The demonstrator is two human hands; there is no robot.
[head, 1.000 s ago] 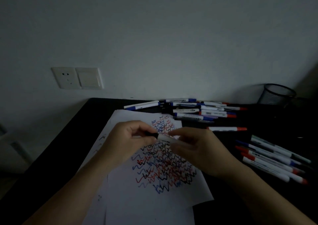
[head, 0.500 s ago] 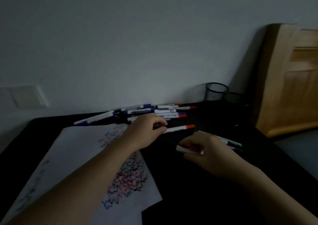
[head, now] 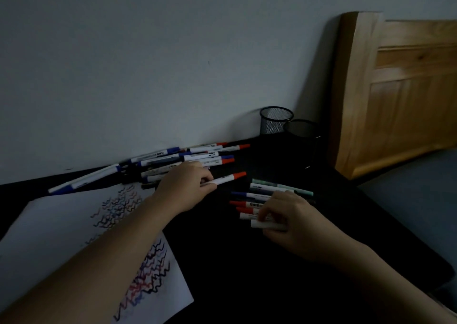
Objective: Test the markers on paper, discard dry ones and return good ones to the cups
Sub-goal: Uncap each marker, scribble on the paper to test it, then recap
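Observation:
My left hand (head: 186, 183) pinches a white marker with a red cap (head: 228, 178) that lies alone on the dark table. My right hand (head: 288, 214) grips a white marker (head: 265, 224) at the near end of a row of markers (head: 264, 191) on the right. A pile of several markers (head: 183, 159) lies along the wall. White paper (head: 61, 224) covered with black, red and blue zigzag lines lies at the left. Two black mesh cups (head: 275, 120) stand at the back right, and I see no markers sticking out of them.
The black table (head: 235, 274) ends at the right near a wooden headboard (head: 395, 96). A grey wall rises directly behind the marker pile and cups. The second mesh cup (head: 303, 138) stands just in front of the first.
The view swung right from the paper. Both hands left the marker held over the scribbles; my right hand carried it down to the right-hand row, my left hand reached onto the red-capped marker.

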